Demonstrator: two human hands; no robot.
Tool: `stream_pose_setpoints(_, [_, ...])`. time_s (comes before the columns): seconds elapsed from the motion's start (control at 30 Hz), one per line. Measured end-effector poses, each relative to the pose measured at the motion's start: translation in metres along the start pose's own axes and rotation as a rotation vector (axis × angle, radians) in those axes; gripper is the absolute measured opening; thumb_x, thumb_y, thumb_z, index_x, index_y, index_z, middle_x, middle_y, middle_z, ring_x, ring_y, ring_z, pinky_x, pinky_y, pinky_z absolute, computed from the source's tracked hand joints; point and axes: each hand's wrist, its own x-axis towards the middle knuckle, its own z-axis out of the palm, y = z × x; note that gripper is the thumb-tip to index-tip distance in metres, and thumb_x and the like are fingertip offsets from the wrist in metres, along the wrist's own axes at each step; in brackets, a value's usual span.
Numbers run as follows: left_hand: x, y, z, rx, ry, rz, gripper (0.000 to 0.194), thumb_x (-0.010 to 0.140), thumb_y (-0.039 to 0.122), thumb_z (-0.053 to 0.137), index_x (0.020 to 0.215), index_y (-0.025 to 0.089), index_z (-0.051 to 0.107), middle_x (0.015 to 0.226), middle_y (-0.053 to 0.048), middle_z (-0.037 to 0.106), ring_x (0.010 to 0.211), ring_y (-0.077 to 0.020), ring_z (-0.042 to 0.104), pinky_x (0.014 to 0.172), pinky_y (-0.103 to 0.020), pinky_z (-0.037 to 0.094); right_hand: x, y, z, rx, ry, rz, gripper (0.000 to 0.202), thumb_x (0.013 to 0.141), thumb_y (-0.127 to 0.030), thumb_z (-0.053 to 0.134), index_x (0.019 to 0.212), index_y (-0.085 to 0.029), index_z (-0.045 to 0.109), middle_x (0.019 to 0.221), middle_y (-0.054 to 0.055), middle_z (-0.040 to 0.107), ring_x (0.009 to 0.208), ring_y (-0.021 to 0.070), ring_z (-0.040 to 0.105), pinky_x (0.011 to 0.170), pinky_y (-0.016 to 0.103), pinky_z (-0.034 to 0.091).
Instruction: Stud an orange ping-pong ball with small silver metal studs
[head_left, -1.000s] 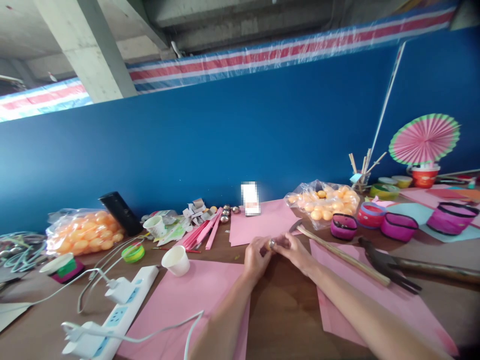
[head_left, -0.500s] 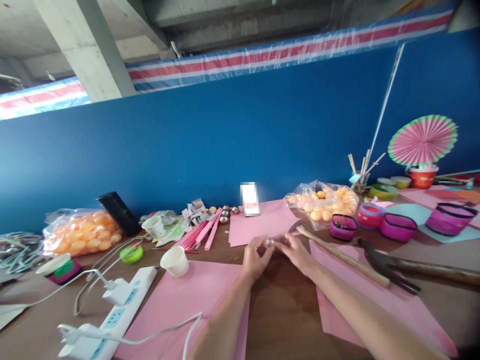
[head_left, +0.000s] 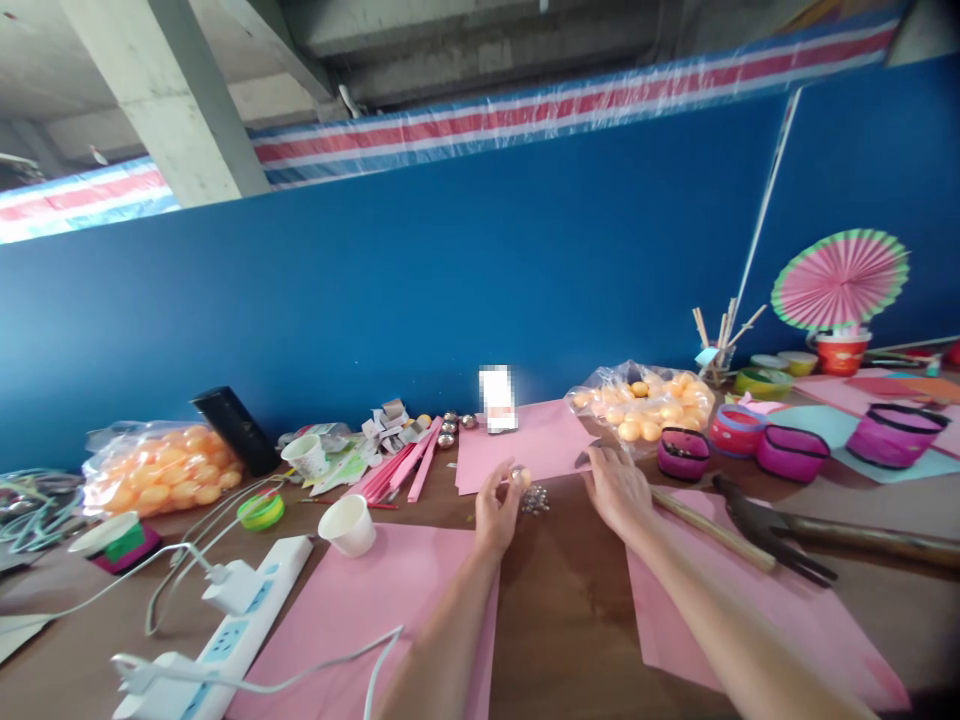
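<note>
My left hand [head_left: 498, 512] pinches a small round ball [head_left: 519, 477], pale orange or shiny, between its fingertips. Just right of it, a cluster of small silvery pieces [head_left: 535, 500] lies on the brown table [head_left: 562, 610]. My right hand [head_left: 616, 488] rests palm down over the near-left end of a small hammer, fingers curled at its dark metal head [head_left: 589, 453]; the wooden handle [head_left: 716, 530] runs out from beneath it to the right. How firmly it grips is hidden. Pink sheets [head_left: 525, 445] lie behind and beside the hands.
At left are a power strip [head_left: 274, 580] with cables, a paper cup [head_left: 347, 527] and a bag of orange balls [head_left: 161, 468]. A second ball bag [head_left: 652, 405], purple containers [head_left: 793, 453] and a claw hammer [head_left: 862, 535] are at right. A blue partition [head_left: 480, 270] stands behind.
My hands have moved apart. The left keeps the ball, turned and raised slightly; the right has gone right onto the small hammer. The silvery pieces between them now show.
</note>
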Motion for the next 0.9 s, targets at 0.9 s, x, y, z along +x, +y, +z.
stream_pose_setpoints(0.9, [0.005, -0.012, -0.005, -0.086, 0.112, -0.119, 0.054, 0.066, 0.025, 0.064, 0.117, 0.018, 0.049, 0.096, -0.007, 0.062, 0.073, -0.0107, 0.06, 0.069, -0.024, 0.049, -0.004, -0.019, -0.03, -0.094, 0.108, -0.225, 0.035, 0.084, -0.012, 0.036, 0.115, -0.025, 0.049, 0.097, 0.007, 0.056, 0.088, 0.0209, 0.047, 0.078, 0.032, 0.029])
